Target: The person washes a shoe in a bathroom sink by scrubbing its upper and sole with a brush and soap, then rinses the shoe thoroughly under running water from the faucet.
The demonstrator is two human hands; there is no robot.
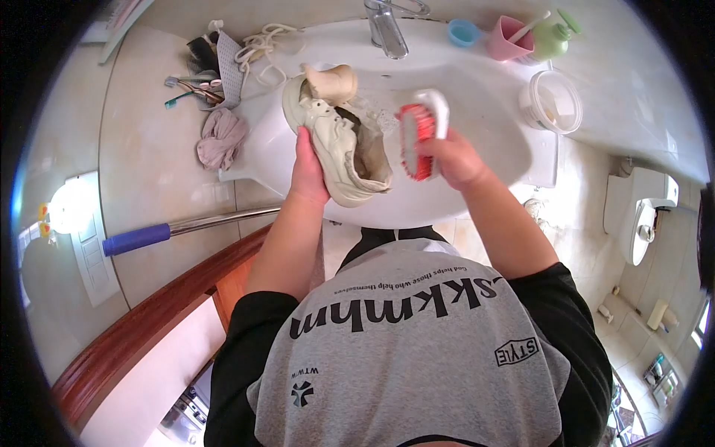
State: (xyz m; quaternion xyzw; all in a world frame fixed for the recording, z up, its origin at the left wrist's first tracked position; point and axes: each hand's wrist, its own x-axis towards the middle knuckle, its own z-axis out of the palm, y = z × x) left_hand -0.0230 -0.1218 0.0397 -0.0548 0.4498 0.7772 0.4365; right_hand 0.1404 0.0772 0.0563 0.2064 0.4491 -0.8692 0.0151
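Note:
Over the white sink point(488, 156), my left hand point(307, 173) is closed on the side of a cream shoe point(335, 153). The shoe is tilted, with its opening facing right and its tongue pulled out at the top. My right hand point(456, 158) grips a scrubbing brush point(436, 115) with a white handle and red bristles, slightly blurred. The brush is to the right of the shoe, apart from it, with its bristles turned toward the shoe. Some bubbles show in the basin between them.
A metal faucet point(389, 33) stands at the back. White laces point(264, 48), toothbrushes point(195, 91) and a crumpled cloth point(222, 138) lie left. A blue cup point(463, 33), pink cup point(510, 39), green bottle point(553, 41) and clear tub point(555, 102) are right. A blue-handled pole point(138, 239) sticks out lower left.

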